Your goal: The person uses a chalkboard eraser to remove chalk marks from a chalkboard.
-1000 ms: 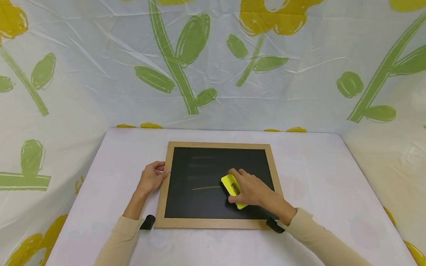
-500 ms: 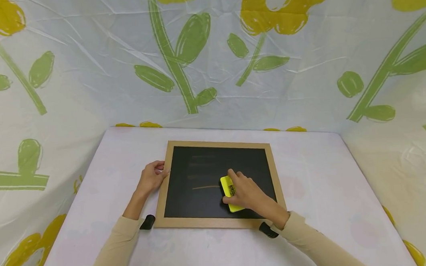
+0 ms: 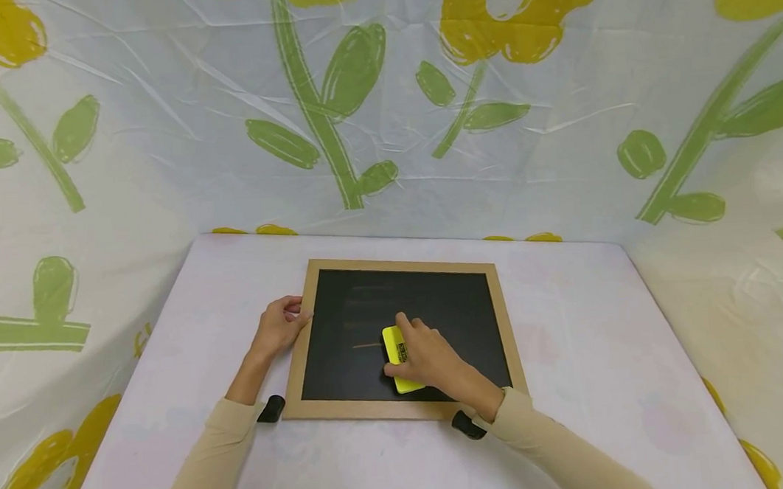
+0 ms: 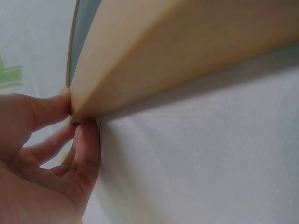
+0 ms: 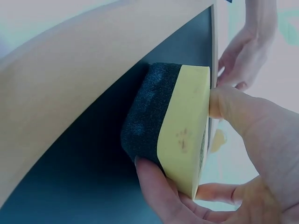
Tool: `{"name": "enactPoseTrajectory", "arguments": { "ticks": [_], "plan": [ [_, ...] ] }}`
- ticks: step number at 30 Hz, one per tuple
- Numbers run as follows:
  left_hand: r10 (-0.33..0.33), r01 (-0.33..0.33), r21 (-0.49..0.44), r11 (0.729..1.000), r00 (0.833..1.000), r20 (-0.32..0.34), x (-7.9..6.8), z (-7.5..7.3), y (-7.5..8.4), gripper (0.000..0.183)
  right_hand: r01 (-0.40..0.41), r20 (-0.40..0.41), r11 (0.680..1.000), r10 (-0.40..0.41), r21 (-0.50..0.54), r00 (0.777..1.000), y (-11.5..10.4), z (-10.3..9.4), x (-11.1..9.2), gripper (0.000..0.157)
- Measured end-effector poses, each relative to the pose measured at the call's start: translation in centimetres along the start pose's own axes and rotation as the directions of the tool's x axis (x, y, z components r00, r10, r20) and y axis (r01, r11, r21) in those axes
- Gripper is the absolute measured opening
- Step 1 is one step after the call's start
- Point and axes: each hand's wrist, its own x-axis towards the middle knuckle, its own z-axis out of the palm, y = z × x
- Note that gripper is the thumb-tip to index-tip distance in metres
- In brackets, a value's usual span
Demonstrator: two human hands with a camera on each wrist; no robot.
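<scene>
A small chalkboard (image 3: pixel 444 312) with a wooden frame lies on the table. My right hand (image 3: pixel 431 357) grips a yellow board eraser (image 3: pixel 393 340), its black felt side down on the dark surface, left of the board's middle. In the right wrist view, thumb and fingers hold the yellow body of the eraser (image 5: pixel 184 130) from both sides. A short orange chalk line (image 3: pixel 366 345) ends at the eraser's left edge, and faint smears show above it. My left hand (image 3: pixel 279 328) pinches the board's left frame edge, thumb on top and fingers at the lower edge in the left wrist view.
A pale cloth covers the table (image 3: pixel 582 323). Behind it and at both sides hangs a flower-printed sheet (image 3: pixel 428 191). A black wrist strap piece (image 3: pixel 272 409) sits by the left sleeve, another (image 3: pixel 469 424) by the right sleeve at the board's front edge.
My right hand and the eraser have slid left across the board, and the visible chalk line is shorter. The left hand stays on the frame's left edge.
</scene>
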Motion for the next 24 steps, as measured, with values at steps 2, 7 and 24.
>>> {"name": "enactPoseTrajectory", "arguments": {
  "ticks": [2,7,24],
  "plan": [
    [-0.004,0.004,0.001,1.000,1.000,0.003,0.0,0.1,0.0,0.041,0.010,0.005,1.000,-0.010,0.005,1.000,-0.4,0.2,0.2,0.083],
    [-0.015,0.015,0.012,1.000,1.000,0.001,0.0,0.2,-0.1,0.042,0.027,0.013,1.000,-0.027,0.016,1.000,-1.3,0.5,0.7,0.081],
    [-0.017,0.017,0.006,1.000,1.000,0.008,-0.2,0.2,-0.1,0.042,0.093,0.077,0.996,-0.094,0.008,0.993,-4.9,2.0,2.1,0.083]
  ]
}}
